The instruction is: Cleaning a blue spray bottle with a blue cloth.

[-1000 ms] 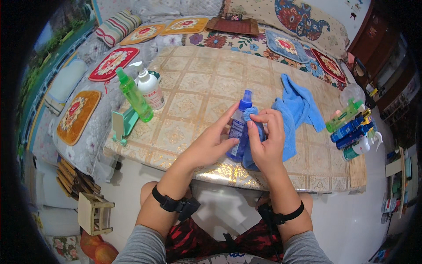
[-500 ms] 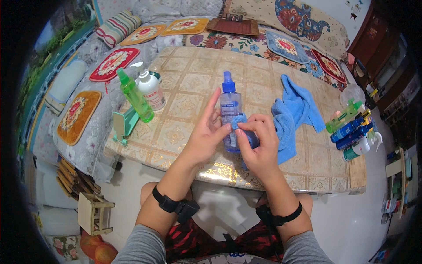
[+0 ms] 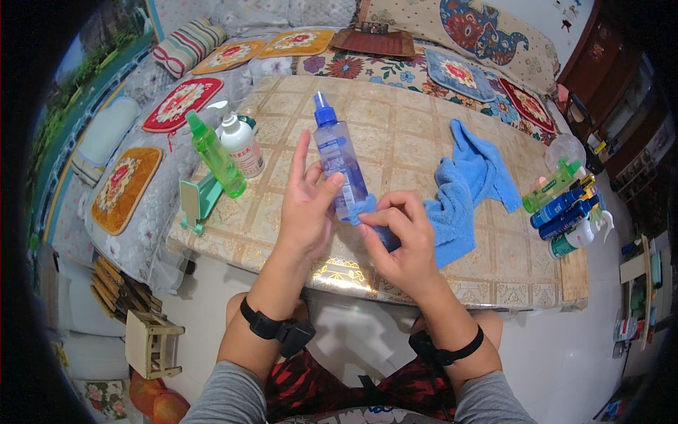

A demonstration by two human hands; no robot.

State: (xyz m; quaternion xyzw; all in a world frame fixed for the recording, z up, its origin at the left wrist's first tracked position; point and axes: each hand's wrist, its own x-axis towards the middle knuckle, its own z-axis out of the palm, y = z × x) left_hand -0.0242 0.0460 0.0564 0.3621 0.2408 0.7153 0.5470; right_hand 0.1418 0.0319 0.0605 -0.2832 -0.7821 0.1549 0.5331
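In my left hand [image 3: 304, 215] a clear violet-blue spray bottle [image 3: 339, 152] with a blue cap stands tilted to the left above the table. My thumb lies across its front, and the index finger sticks up beside it. Pinched between the fingers of my right hand [image 3: 404, 244] is part of a blue towel [image 3: 455, 205], which presses against the bottle's lower end. The rest of the towel trails right over the table. Left of my hands stand a green spray bottle [image 3: 219, 161], a white pump bottle [image 3: 244, 152] and a green phone stand [image 3: 200, 201].
Several bottles lie at the table's right edge, among them a green bottle [image 3: 551, 188] and a white spray bottle [image 3: 572, 240]. A patterned cover spreads over the table [image 3: 395, 120]. Cushioned seats [image 3: 169, 102] line its far and left sides. A wooden stool [image 3: 150, 343] stands lower left.
The spray bottle has moved left and up and now tilts left. My left hand moved left with it. My right hand with the towel shifted slightly left and down, toward the bottle's base.
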